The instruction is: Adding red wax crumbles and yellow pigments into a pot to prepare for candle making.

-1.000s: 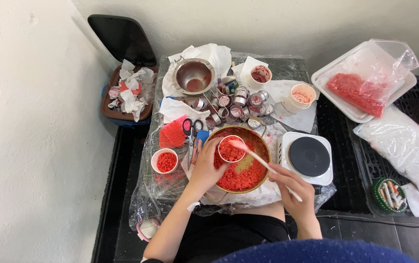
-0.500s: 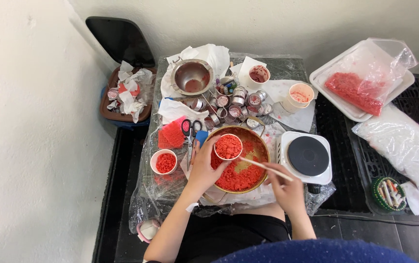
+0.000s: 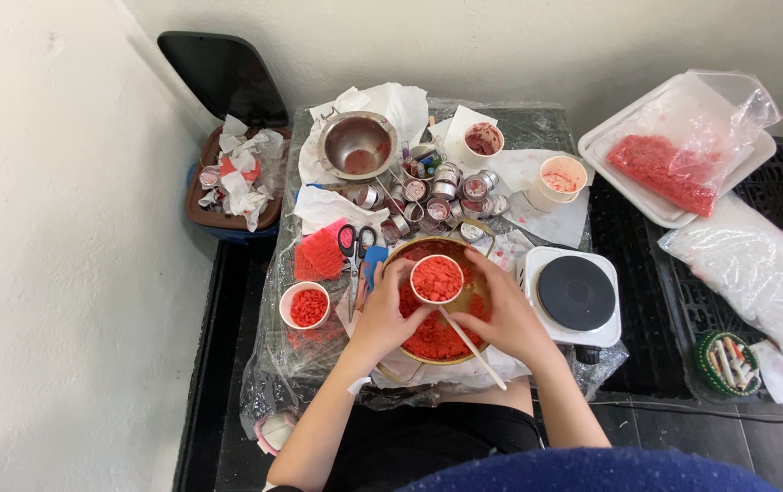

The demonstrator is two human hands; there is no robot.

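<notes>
My left hand (image 3: pixel 382 310) grips a small white cup (image 3: pixel 437 278) filled with red wax chips, held over a brass bowl (image 3: pixel 478 273) that contains more red chips. My right hand (image 3: pixel 505 314) touches the cup's right side and holds a thin wooden stick (image 3: pixel 475 349) that points down toward me. Both hands sit above the bowl at the table's front middle.
A second cup of red chips (image 3: pixel 305 305), scissors (image 3: pixel 353 251), a steel bowl (image 3: pixel 357 146), several small tins (image 3: pixel 437 191), a white hot plate (image 3: pixel 575 293), a tray with a bag of red chips (image 3: pixel 674 159), and a bin of crumpled paper (image 3: pixel 232 178).
My right hand has come left from the bowl's edge up to the cup, bringing the stick with it. The cup stays held over the bowl.
</notes>
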